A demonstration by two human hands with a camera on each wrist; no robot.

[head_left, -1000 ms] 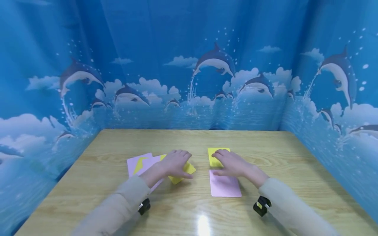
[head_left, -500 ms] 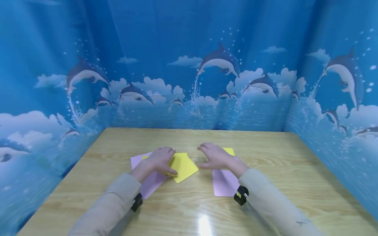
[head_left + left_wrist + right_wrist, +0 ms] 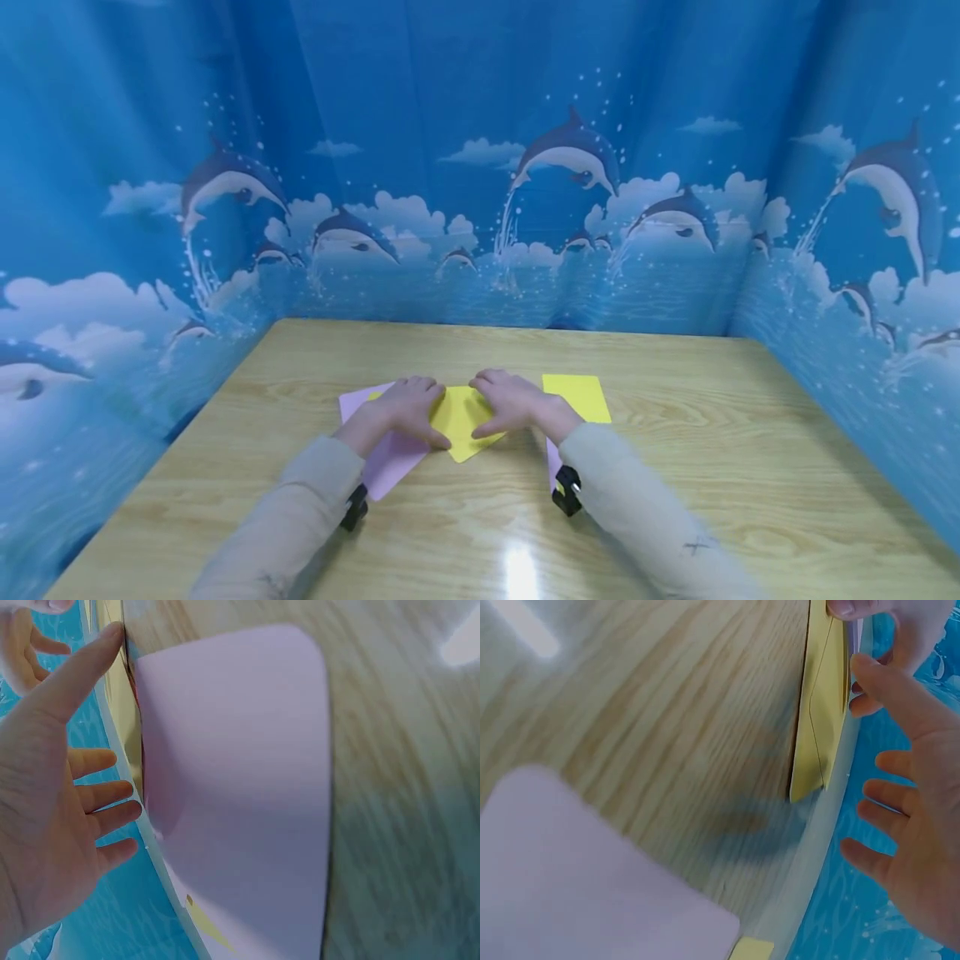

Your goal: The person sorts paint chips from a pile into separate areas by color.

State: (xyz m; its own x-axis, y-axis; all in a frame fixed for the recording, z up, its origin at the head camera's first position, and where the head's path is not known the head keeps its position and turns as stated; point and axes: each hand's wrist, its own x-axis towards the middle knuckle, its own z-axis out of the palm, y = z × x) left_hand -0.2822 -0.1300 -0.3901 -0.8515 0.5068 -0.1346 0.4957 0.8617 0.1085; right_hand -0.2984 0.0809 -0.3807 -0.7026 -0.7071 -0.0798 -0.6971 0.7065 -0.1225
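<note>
Overlapping yellow cards [image 3: 459, 423] lie on the wooden table between my two hands. My left hand [image 3: 405, 414] is over the left end of this spread, thumb reaching to the yellow cards' edge. Beneath it, a purple card [image 3: 392, 467] shows; it fills the left wrist view. My right hand [image 3: 512, 404] reaches over the right side of the yellow cards, its thumb at their near right edge. Both hands have extended, spread fingers [image 3: 109, 796], [image 3: 891, 796]. Whether the fingertips touch the cards is hard to tell.
A separate yellow card [image 3: 579, 396] lies flat to the right, with a purple card [image 3: 592, 885] in front of it, mostly hidden by the right forearm in the head view. A blue dolphin curtain [image 3: 465, 150] stands behind and beside the wooden table [image 3: 712, 450].
My right hand has moved left from above the right-hand cards to the yellow cards. My left hand shifted left, uncovering more yellow, then stayed nearly still.
</note>
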